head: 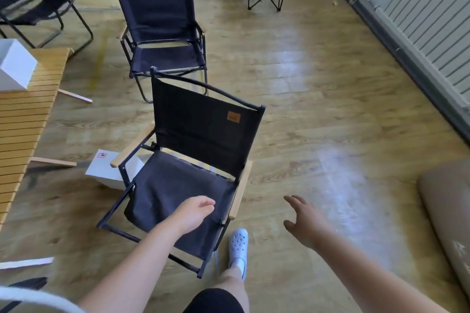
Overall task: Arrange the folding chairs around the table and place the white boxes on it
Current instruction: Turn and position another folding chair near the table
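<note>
Head view looks down on a black folding chair (198, 140) with pale wooden armrests, standing open on the wood floor (292, 89) just right of the slatted wooden worktop (23, 122). The left hand (197, 212) is over the near edge of this chair's seat, fingers loosely curled and holding nothing; whether it touches the fabric cannot be told. The right hand (304, 221) hangs over bare floor to the right of the chair, fingers spread and empty.

One white box (14, 66) sits on the far part of the worktop. A second white box (106, 170) lies on the floor between the worktop and the chair, partly under its left armrest.

Farther off, a second black chair (162, 25) of the same kind stands open, and a third chair (30, 2) stands at the far left beyond the worktop. A pale blue clog (238, 242) is planted beside the near chair's right front leg. A beige cushion (447, 216) lies at the right edge.
</note>
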